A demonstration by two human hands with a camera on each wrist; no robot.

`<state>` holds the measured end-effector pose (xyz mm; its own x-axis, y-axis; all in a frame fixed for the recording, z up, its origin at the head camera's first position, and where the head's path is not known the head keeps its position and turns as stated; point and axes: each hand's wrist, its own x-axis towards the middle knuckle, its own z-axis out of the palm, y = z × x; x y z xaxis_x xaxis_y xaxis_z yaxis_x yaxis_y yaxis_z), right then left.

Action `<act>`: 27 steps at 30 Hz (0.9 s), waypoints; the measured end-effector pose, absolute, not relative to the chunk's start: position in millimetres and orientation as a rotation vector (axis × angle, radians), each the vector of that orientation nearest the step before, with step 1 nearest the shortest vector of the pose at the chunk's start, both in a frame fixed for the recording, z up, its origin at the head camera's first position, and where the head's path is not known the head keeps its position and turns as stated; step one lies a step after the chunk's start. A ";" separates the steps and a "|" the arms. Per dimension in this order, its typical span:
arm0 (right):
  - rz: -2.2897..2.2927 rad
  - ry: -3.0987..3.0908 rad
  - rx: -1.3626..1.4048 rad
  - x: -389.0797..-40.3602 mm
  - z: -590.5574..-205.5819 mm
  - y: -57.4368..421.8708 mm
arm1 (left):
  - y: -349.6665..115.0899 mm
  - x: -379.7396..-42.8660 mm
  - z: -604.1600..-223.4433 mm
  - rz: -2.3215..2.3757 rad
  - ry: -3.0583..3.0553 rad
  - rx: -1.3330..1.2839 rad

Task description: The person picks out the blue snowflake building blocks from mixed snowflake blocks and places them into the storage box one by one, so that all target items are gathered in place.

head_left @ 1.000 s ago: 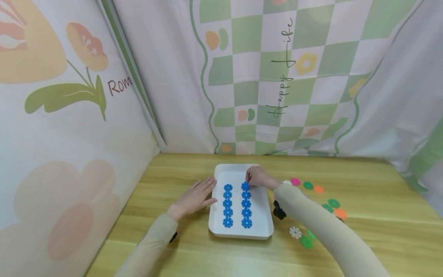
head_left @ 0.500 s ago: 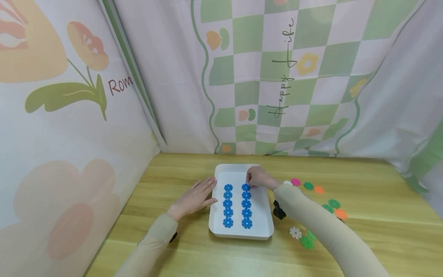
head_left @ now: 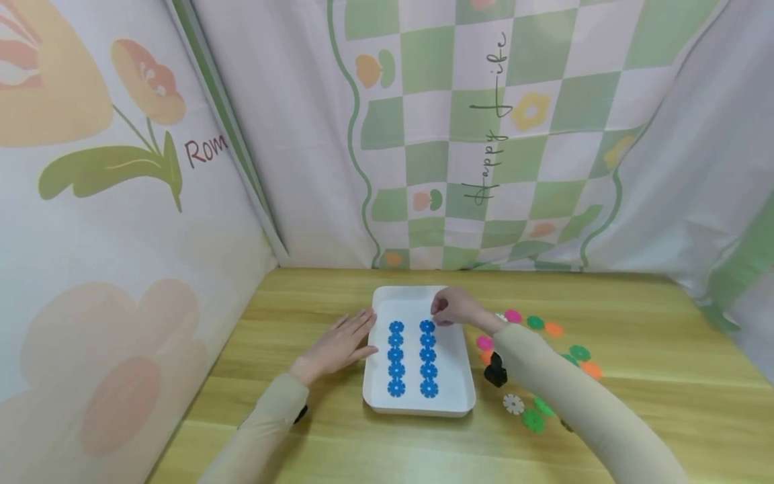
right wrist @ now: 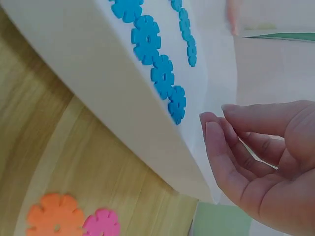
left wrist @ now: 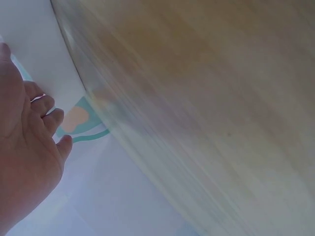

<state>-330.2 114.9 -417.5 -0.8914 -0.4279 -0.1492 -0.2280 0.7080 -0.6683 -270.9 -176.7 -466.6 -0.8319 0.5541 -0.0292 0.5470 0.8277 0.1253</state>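
A white tray (head_left: 420,410) stands on the wooden table, with two upright rows of blue notched discs inside, a left row (head_left: 396,355) and a right row (head_left: 428,355). The discs sit edge to edge in each row. My left hand (head_left: 338,343) lies with straight fingers against the tray's left side; in the left wrist view its palm (left wrist: 27,132) shows beside the white wall. Over the tray's far right side hovers my right hand (head_left: 458,308), just past the farthest disc of the right row. The right wrist view shows its fingers (right wrist: 234,169) loosely bent, with nothing between them and the thumb.
Loose discs lie right of the tray, among them a white disc (head_left: 513,404), a green disc (head_left: 534,421), a pink disc (head_left: 512,316) and an orange disc (head_left: 591,370). My right sleeve (head_left: 562,383) covers part of them. A patterned curtain (head_left: 471,154) hangs behind the table.
My right hand has let go of the farthest blue disc in the right row and risen slightly away to the right. My left hand has stayed at the tray's side.
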 end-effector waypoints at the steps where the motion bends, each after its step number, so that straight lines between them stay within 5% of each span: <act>1: -0.986 2.616 -0.519 -329.5 -417.4 117.8 | -176.6 -270.7 -465.9 0.172 2.937 0.889; 27: -0.931 3.018 -0.713 -294.4 -431.0 224.6 | -201.9 -280.7 -463.6 0.414 3.185 0.737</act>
<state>-294.4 224.6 -431.0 -0.8987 -0.3817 0.2160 -0.4371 0.7382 -0.5138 -280.7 -201.9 -463.6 -0.8889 0.4105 0.2035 0.4489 0.8692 0.2071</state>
